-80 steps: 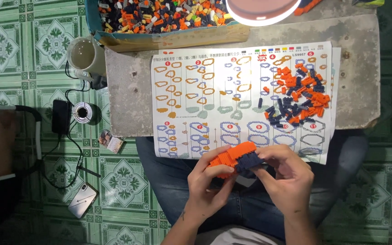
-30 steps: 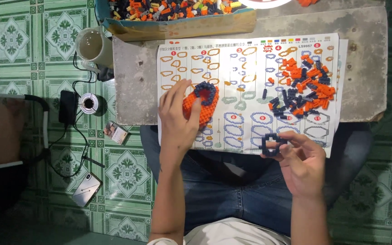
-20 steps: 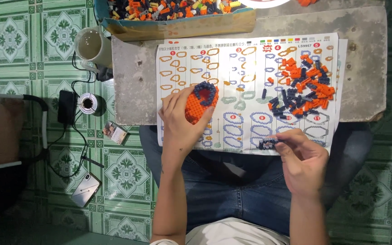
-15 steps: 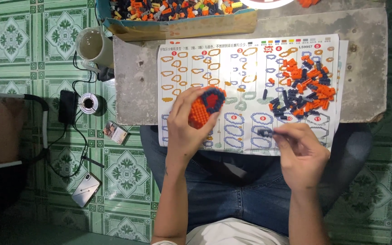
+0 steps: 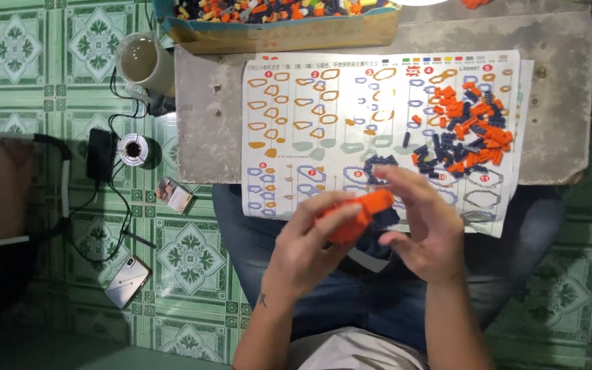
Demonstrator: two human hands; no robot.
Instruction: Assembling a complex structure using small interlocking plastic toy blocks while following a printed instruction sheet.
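Observation:
My left hand (image 5: 310, 243) grips a small model of orange and dark blue bricks (image 5: 361, 211) over my lap, just below the table edge. My right hand (image 5: 427, 229) is beside the model on its right, fingers spread, thumb near the model's dark blue part, holding nothing that I can see. A dark blue ring of bricks (image 5: 378, 166) lies on the printed instruction sheet (image 5: 323, 103) just above my hands. A pile of loose orange and dark blue bricks (image 5: 467, 133) sits on the sheet's right side.
The sheet lies on a grey stone table (image 5: 556, 103). A cardboard box (image 5: 289, 35) of mixed bricks stands at the far edge, a cup (image 5: 142, 62) beside it. A phone (image 5: 127, 281), a small spool (image 5: 133, 147) and cables lie on the tiled floor to the left.
My left hand has carried the model off the sheet down to my lap. My right hand has let go of the dark blue ring and moved next to the model.

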